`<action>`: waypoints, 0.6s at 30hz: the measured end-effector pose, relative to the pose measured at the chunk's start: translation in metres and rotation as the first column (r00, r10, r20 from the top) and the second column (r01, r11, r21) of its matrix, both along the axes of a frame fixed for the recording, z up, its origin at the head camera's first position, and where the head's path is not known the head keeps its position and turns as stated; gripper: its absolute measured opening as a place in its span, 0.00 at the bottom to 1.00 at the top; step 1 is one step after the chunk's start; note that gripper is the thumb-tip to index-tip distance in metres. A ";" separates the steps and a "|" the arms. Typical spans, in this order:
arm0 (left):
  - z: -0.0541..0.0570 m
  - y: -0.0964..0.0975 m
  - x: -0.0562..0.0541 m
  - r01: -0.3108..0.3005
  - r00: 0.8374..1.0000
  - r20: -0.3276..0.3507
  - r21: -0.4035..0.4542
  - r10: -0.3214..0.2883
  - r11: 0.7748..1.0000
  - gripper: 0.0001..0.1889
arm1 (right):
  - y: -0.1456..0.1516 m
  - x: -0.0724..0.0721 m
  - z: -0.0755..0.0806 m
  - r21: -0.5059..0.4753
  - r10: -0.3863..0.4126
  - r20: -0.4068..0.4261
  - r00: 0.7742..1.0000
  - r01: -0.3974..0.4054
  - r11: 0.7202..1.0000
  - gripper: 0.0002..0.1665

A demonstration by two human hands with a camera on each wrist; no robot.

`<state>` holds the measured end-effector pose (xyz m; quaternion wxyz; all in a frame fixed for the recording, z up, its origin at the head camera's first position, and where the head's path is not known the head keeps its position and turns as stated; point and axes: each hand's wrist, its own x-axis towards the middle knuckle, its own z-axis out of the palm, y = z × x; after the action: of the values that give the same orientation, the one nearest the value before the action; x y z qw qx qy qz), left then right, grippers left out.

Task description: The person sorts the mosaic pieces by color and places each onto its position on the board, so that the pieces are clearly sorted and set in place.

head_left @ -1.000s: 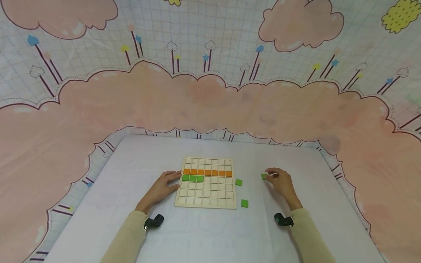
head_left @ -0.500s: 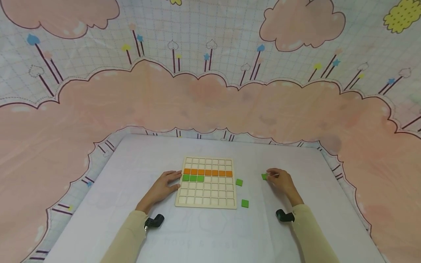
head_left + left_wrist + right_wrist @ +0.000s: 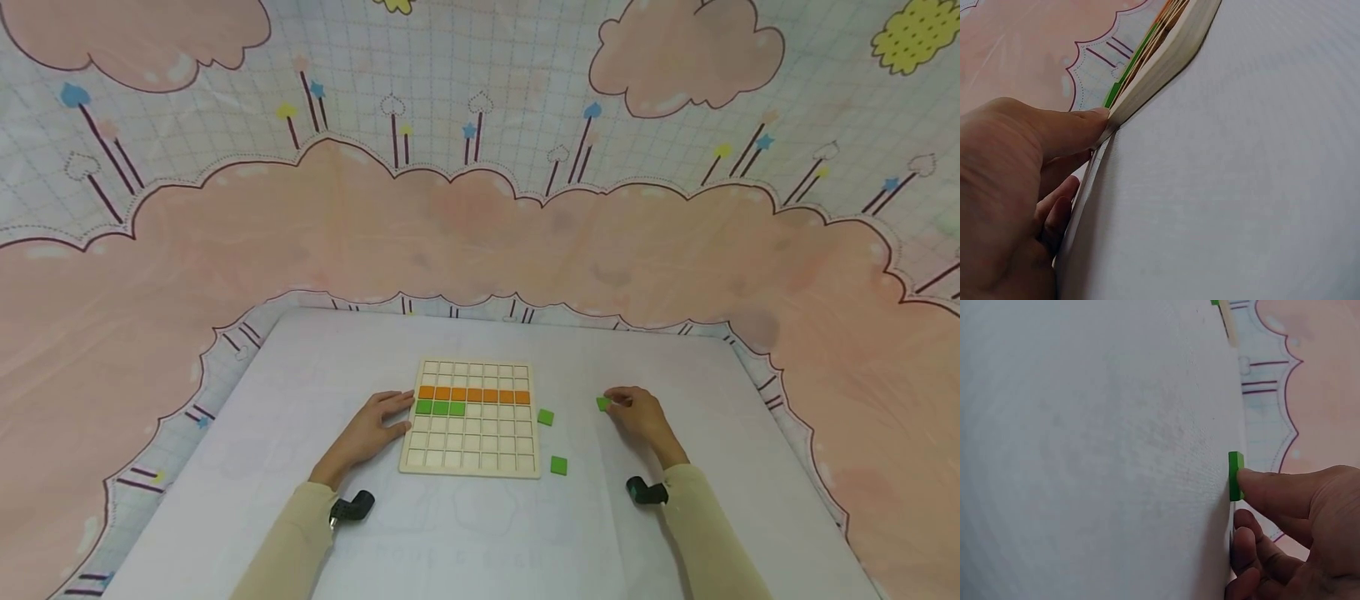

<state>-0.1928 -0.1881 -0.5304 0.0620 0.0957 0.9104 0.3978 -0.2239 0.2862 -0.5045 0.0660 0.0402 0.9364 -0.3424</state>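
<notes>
A square wooden grid board lies on the table. One row of orange tiles crosses it from side to side, and below that 3 green tiles fill the left end of another row. My left hand rests along the board's left edge, its thumb touching the rim in the left wrist view. Right of the board, my right hand pinches a loose green tile at the table surface. The right wrist view has the thumb against that green tile, the opposing fingertip hidden.
Two more green tiles lie right of the board, one near its edge and another nearer the front. White covering spreads over the table. A cloud-patterned cloth hangs behind and around it.
The right hand's fingers have shifted slightly around the loose green tile, which stays in about the same place. The left hand and the board have not moved.
</notes>
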 end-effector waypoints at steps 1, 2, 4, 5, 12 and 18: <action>0.000 0.000 0.000 -0.002 1.000 0.003 0.000 0.002 1.000 0.29 | 0.000 0.000 0.000 -0.002 -0.004 -0.003 1.000 0.004 1.000 0.18; 0.000 0.000 0.000 -0.004 1.000 0.006 0.000 0.004 1.000 0.29 | 0.000 0.000 0.000 -0.004 -0.006 -0.007 1.000 0.006 1.000 0.18; 0.001 0.000 0.000 -0.002 1.000 0.004 -0.007 0.002 1.000 0.29 | 0.000 0.000 -0.001 -0.008 -0.007 -0.018 1.000 0.007 1.000 0.18; 0.001 0.000 0.000 -0.002 1.000 0.006 -0.007 0.002 1.000 0.29 | 0.000 0.000 -0.001 -0.011 -0.010 -0.025 1.000 0.010 1.000 0.17; 0.000 -0.001 0.000 -0.002 1.000 0.009 0.004 0.002 1.000 0.29 | 0.001 0.002 -0.002 -0.028 -0.033 -0.072 0.997 0.031 0.999 0.15; 0.000 -0.001 0.000 -0.002 1.000 0.004 -0.003 0.002 1.000 0.29 | 0.000 0.003 -0.002 -0.035 -0.043 -0.106 0.993 0.040 0.999 0.13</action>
<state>-0.1926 -0.1886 -0.5302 0.0634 0.0940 0.9109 0.3967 -0.2208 0.2866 -0.5062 0.0094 0.0402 0.9318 -0.3607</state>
